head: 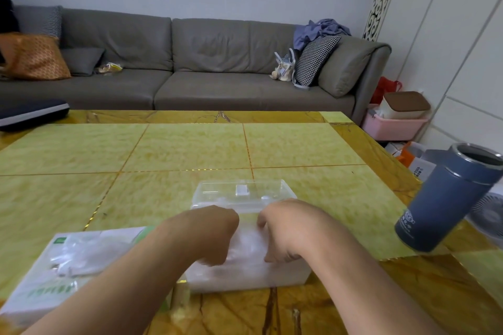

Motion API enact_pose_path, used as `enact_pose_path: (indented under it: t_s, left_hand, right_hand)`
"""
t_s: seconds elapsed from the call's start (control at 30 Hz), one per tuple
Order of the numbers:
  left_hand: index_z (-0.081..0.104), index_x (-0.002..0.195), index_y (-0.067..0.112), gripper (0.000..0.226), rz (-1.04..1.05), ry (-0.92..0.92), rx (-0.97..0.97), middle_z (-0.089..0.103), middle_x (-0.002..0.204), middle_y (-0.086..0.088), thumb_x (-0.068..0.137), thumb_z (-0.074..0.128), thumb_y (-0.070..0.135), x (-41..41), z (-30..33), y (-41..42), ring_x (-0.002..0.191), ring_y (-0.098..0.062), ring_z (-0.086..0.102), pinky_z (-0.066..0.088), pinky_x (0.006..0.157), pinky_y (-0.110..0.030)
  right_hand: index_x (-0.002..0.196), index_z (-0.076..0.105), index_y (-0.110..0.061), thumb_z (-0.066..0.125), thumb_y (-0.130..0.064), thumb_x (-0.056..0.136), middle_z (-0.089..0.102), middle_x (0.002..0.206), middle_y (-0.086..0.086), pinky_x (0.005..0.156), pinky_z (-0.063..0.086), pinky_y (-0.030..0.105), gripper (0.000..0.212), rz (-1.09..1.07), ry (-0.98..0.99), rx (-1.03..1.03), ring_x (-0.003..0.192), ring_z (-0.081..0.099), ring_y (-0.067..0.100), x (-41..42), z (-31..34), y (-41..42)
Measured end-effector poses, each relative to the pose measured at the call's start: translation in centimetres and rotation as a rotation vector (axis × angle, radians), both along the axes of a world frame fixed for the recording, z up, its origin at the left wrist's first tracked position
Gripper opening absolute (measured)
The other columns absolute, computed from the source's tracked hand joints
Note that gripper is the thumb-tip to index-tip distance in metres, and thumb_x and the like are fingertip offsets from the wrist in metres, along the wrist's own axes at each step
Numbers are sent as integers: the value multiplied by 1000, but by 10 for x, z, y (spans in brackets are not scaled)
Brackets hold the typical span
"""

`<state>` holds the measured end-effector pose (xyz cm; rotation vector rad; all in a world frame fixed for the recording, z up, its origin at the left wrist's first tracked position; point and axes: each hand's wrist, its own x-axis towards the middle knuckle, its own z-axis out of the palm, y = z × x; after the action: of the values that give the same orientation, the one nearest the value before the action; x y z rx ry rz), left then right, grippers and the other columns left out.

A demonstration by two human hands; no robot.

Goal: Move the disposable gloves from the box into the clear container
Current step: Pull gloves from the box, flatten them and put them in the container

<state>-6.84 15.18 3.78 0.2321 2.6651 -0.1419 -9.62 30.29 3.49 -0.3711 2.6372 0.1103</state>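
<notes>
A clear plastic container [245,279] stands on the table's near edge, its transparent lid [242,193] hinged open behind it. A whitish stack of disposable gloves [246,246] fills it. My left hand [209,234] and my right hand [285,228] are both down on the stack with fingers curled into it, one at each side. The white and green glove box [51,269] lies to the left, with a few thin gloves [81,255] showing in its top opening.
A blue steel tumbler [446,198] with no lid stands at the right of the yellow-green tiled table [190,149]. A dark flat item [30,114] lies at the far left corner. A grey sofa [206,62] runs behind, and a white fan [487,217] sits off the right edge.
</notes>
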Motion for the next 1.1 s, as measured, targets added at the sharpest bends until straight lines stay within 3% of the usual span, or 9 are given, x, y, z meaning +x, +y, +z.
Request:
enact_pose_path:
  t_s: [0.2,0.3,0.4,0.5,0.7,0.8,0.9,1.0,1.1]
  left_hand:
    - [49,137,21,43,44,-15,74,64,120,2,95,57,12,12,19,-11,83,-14,62,53,66,-27]
    - [52,132,29,37,8,343,137,57,123,5,99,51,14,27,30,-3,107,-17,61,57,86,-34]
    - [55,124,32,23,-28,500,250,54,116,6,103,48,26,33,21,16,108,-17,58,51,77,-31]
    - [56,115,25,14,58,375,171,56,110,0,104,47,26,29,4,24,105,-22,62,41,72,-30]
    - [53,102,22,7,166,224,70,63,113,-3,99,58,26,28,0,19,102,-24,65,43,71,-31]
    - [46,85,18,19,207,162,66,57,90,2,95,63,21,19,-2,19,81,-20,56,43,69,-30]
    - [46,76,17,25,231,57,69,49,75,3,92,65,15,7,-6,20,70,-17,53,45,69,-29]
    - [56,95,15,12,228,-39,80,50,80,1,95,67,20,1,-5,22,84,-22,60,49,75,-29]
    - [60,120,10,29,218,-82,85,48,83,0,96,67,25,-1,-6,21,97,-25,65,51,83,-30]
  right_hand:
    - [137,65,-23,81,-32,86,66,124,2,82,57,34,54,11,-28,32,102,68,26,-6,-5,-5]
    - [123,67,-17,74,-18,89,65,104,1,76,55,35,35,18,-57,19,86,65,22,-9,-7,-8]
    - [97,65,-17,73,-19,89,62,88,0,80,56,37,12,50,-20,62,74,60,21,-12,-13,-11]
    - [110,65,-23,69,-23,89,62,96,-1,84,54,36,21,44,-43,138,80,60,23,-10,-13,-13]
    - [129,68,-31,83,-36,81,66,121,-3,74,46,35,50,-22,-1,67,90,60,27,-7,-16,-11]
    - [135,67,-29,85,-31,79,62,132,0,80,51,36,60,-54,-15,22,105,67,28,-7,-17,-10]
    - [137,66,-25,86,-28,80,58,135,3,82,54,34,61,-84,-27,-23,103,68,28,-4,-16,-9]
    - [140,60,-19,82,-21,86,48,147,8,78,53,35,58,-83,-40,-47,104,68,28,1,-13,-6]
    - [141,51,-15,71,-12,90,39,152,12,71,50,35,54,-83,-45,-77,94,64,28,5,-11,-6]
